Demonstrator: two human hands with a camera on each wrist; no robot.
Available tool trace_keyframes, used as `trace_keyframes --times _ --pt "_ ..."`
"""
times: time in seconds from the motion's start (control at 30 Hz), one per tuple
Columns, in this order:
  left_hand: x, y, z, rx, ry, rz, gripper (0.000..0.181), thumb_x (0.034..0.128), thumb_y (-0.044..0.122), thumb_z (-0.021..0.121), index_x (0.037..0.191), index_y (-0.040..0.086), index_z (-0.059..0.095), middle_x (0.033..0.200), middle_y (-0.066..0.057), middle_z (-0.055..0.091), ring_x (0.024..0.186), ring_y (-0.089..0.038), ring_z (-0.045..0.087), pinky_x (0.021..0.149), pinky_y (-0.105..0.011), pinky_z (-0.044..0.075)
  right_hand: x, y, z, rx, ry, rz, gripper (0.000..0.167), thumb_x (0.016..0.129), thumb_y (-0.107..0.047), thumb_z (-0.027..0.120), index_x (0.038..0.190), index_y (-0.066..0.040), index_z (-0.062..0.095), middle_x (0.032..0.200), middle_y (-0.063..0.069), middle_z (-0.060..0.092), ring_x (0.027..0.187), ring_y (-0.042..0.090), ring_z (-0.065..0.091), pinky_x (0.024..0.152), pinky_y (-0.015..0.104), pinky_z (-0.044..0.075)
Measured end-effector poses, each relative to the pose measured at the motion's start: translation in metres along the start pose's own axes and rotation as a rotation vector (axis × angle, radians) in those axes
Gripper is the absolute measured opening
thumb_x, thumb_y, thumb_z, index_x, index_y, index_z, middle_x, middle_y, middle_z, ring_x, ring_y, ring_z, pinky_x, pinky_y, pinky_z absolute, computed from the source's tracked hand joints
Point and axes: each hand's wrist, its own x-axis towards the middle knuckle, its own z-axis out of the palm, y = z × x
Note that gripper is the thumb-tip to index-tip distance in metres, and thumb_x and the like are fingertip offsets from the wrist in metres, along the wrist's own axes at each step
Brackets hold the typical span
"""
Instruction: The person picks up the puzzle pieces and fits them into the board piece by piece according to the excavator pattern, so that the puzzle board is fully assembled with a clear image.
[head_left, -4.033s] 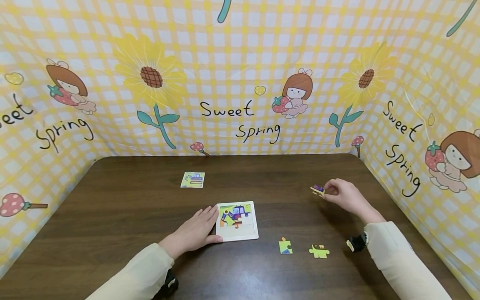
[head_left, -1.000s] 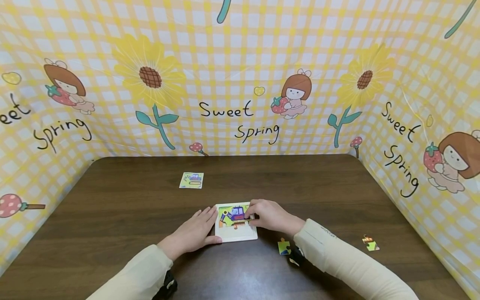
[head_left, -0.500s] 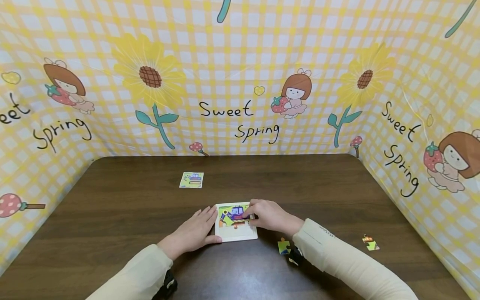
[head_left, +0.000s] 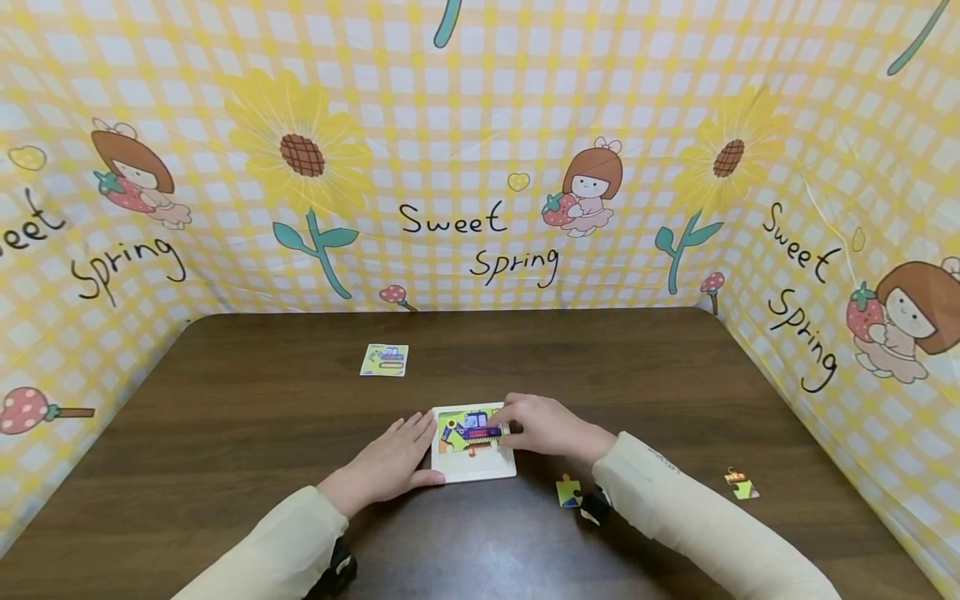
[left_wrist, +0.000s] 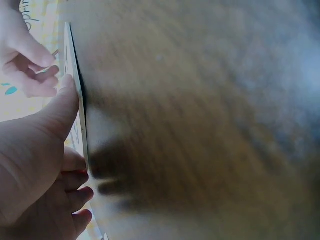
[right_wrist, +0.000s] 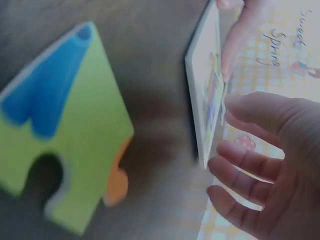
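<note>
A white puzzle tray (head_left: pixel 476 472) lies on the table, its upper part filled with a picture of a purple vehicle and its lower strip bare. My left hand (head_left: pixel 385 467) lies flat with straight fingers along the tray's left edge, thumb at the lower left corner. At the tray's right edge my right hand (head_left: pixel 549 427) pinches a small puzzle piece (right_wrist: pixel 223 107) between thumb and index finger; its print is mostly hidden. In the right wrist view the other fingers are loosely bent. A green and blue piece (head_left: pixel 567 492) lies below my right wrist.
Another piece (head_left: pixel 742 484), green and orange, lies far to the right on the brown table (head_left: pixel 225 400). A small picture card (head_left: pixel 385 360) lies behind the tray, to the left. A yellow checked cloth (head_left: pixel 450 125) stands around the back and sides.
Over four seconds my right hand came from the far right to the tray, where a purple section now shows filled. The green and orange piece lies farther right than one seen before. My left hand stayed.
</note>
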Motion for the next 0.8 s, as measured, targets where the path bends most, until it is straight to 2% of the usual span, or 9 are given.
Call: trace_keyframes --times 0.17,0.3,0.57,0.8 --pt "0.001 -0.001 0.001 0.008 -0.001 0.004 0.076 0.0873 0.044 0.058 0.133 -0.013 0.037 0.141 -0.027 0.032 0.130 -0.039 0.029 0.104 -0.049 0.023 -0.019 0.007 -0.004 0.082 0.006 0.045 0.024 0.083 -0.020 0.070 0.106 -0.011 0.068 0.086 -0.002 0.055 0.073 0.016 0.051 0.061 0.025 0.042" --pt "0.001 -0.002 0.002 0.006 -0.001 0.002 0.076 0.0870 0.044 0.058 0.133 -0.013 0.037 0.141 -0.026 0.032 0.130 -0.039 0.028 0.104 -0.049 0.023 -0.040 0.014 -0.003 0.120 -0.017 0.044 0.023 0.081 -0.020 0.072 0.103 -0.011 0.068 0.085 -0.004 0.054 0.074 0.015 0.051 0.062 0.026 0.043" --pt "0.001 -0.003 0.002 0.017 -0.002 0.003 0.077 0.0870 0.045 0.058 0.134 -0.012 0.037 0.141 -0.026 0.032 0.130 -0.038 0.028 0.104 -0.048 0.023 -0.078 0.022 -0.001 0.090 -0.019 0.026 0.023 0.077 -0.022 0.075 0.094 -0.013 0.065 0.082 -0.008 0.051 0.073 0.010 0.049 0.064 0.026 0.044" --pt "0.001 -0.004 0.002 0.019 -0.014 0.001 0.078 0.0871 0.047 0.057 0.135 -0.012 0.036 0.142 -0.025 0.031 0.130 -0.038 0.027 0.104 -0.048 0.022 -0.098 0.022 0.001 0.049 -0.031 0.031 0.026 0.071 -0.029 0.079 0.085 -0.018 0.059 0.079 -0.011 0.047 0.070 0.005 0.046 0.061 0.024 0.043"
